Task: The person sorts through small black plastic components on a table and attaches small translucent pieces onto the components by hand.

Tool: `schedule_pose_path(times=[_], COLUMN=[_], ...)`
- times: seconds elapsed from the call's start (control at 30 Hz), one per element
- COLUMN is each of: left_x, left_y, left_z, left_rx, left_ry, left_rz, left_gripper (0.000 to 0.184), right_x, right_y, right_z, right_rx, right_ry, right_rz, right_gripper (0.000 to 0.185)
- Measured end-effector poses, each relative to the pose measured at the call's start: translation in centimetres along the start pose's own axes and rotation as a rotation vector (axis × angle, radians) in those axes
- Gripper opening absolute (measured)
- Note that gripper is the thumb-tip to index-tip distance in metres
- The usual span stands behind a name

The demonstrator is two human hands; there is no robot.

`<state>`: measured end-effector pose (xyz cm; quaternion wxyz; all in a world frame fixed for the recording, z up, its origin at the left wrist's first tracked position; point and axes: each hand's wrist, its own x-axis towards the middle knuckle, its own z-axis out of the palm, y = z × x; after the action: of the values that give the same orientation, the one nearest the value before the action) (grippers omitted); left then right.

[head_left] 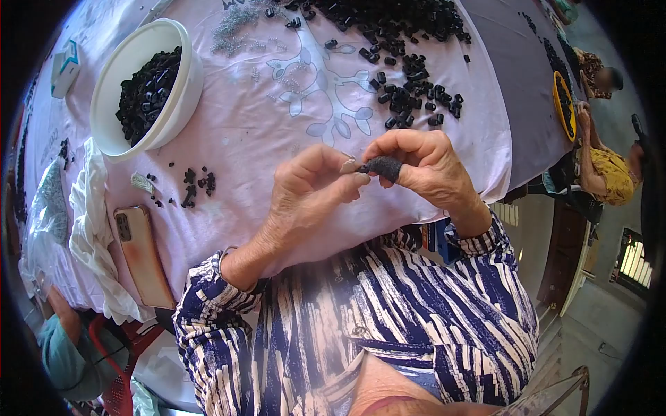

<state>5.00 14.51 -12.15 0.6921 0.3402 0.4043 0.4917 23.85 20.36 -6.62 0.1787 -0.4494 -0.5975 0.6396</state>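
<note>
My left hand point(305, 194) pinches a small black piece point(363, 168) between thumb and forefinger; something pale covers that forefinger's tip. From the other side, my right hand point(433, 173) closes its thumb and forefinger on the same piece. A black knit-like sleeve point(386, 168) covers my right thumb. The piece's exact kind is too small to make out. Beyond my hands lie many loose short black cylindrical parts point(402, 100) on the pink cloth point(243, 145). Left of these is a pile of small clear or silvery bits point(236, 31).
A white tub point(187, 104) of black parts stands at the left. Nearer are a phone point(143, 256), a white cloth point(94, 229), a plastic bag point(47, 215) and small black bits point(189, 187). Other people sit at right, by a yellow tray point(557, 104), and at lower left.
</note>
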Motion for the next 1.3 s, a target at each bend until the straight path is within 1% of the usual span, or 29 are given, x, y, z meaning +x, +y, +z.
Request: schedule_pose_path(times=[0.23, 0.33, 0.43, 0.53, 0.63, 0.73, 0.83, 0.93, 1.03, 1.13, 1.23, 1.3], left_x=[0.1, 0.2, 0.1, -0.1, -0.3, -0.3, -0.5, -0.3, -0.3, 0.0, 0.0, 0.0], left_y=[-0.3, -0.6, -0.9, -1.3, -1.5, -1.6, -1.6, -2.6, -1.9, -2.2, -2.5, -2.5], left_z=[-0.1, -0.2, -0.1, 0.1, 0.2, 0.3, 0.3, -0.2, 0.1, 0.2, 0.0, 0.0], left_rx=[0.017, 0.032, 0.106, 0.141, 0.213, 0.168, 0.275, 0.366, 0.271, 0.308, 0.376, 0.359], left_ry=[0.013, 0.007, 0.045, 0.090, 0.111, 0.149, 0.169, 0.165, 0.176, 0.212, 0.229, 0.222], left_rz=[0.010, 0.061, 0.106, 0.142, 0.172, 0.155, 0.198, 0.332, 0.221, 0.292, 0.295, 0.317], left_gripper=[0.012, 0.011, 0.011, 0.011, 0.011, 0.010, 0.009, 0.010, 0.011, 0.011, 0.010, 0.009], right_x=[0.0, 0.1, 0.2, 0.1, 0.0, 0.3, 0.5, 0.4, 0.8, 1.1, 1.2, 1.2], right_y=[-0.3, 0.7, 1.4, 1.0, 1.4, 1.5, 1.9, 1.6, 1.4, 1.6, 2.4, 2.1], right_z=[-0.1, 0.0, 0.4, 0.9, 1.4, 2.1, 2.5, 2.3, 1.8, 2.2, 3.0, 2.4], right_rx=[0.013, -0.047, -0.311, -0.455, -0.532, -0.581, -0.625, -0.560, -0.558, -0.602, -0.654, -0.605], right_ry=[-0.017, 0.006, 0.069, 0.114, 0.171, 0.217, 0.263, 0.209, 0.156, 0.196, 0.261, 0.197], right_rz=[0.060, -0.068, -0.332, -0.398, -0.485, -0.565, -0.602, -0.535, -0.512, -0.543, -0.570, -0.528], right_gripper=[0.021, 0.024, 0.025, 0.023, 0.021, 0.025, 0.025, 0.026, 0.027, 0.027, 0.028, 0.027])
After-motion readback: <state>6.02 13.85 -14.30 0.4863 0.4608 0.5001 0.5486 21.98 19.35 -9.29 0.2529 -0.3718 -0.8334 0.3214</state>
